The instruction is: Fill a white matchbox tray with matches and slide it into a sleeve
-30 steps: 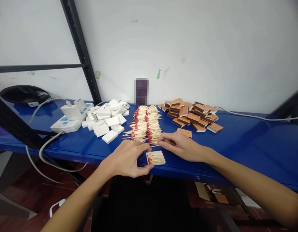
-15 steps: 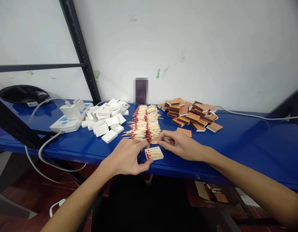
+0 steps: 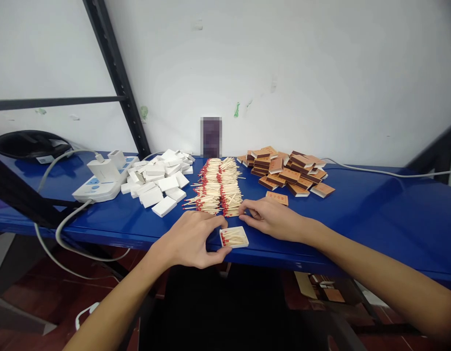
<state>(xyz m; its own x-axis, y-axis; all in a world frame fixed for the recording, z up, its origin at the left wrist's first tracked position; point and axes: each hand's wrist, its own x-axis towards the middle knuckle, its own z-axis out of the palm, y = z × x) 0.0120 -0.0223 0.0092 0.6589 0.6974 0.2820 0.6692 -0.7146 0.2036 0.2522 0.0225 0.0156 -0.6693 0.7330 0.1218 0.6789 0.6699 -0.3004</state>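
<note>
Blue and glossy, the metal table (image 3: pixel 375 219) fills the width of the view, and at its near edge a small white matchbox tray (image 3: pixel 246 240) lies between the two hands, its long side running left to right. A few matches (image 3: pixel 232 239) rest in it along that axis, red heads to the left. The left hand (image 3: pixel 190 240) is the nearer one and is on it already: thumb below and fingers above close on the tray's left end. The right hand (image 3: pixel 272 220) sits just beyond and to the right, fingers curled in with their tips at the near end of the loose match pile (image 3: pixel 217 187); whether they pinch any sticks cannot be told. That pile stretches away from the person, directly behind the tray, its sticks lying crosswise. One brown matchbox sleeve (image 3: pixel 277 198) lies just past the right knuckles. Farther back, a heap of empty white trays (image 3: pixel 160 178) stands left of the pile beside a white power strip (image 3: pixel 97 187), and a heap of brown sleeves (image 3: pixel 289 170) stands to the right, before a pale wall.
</note>
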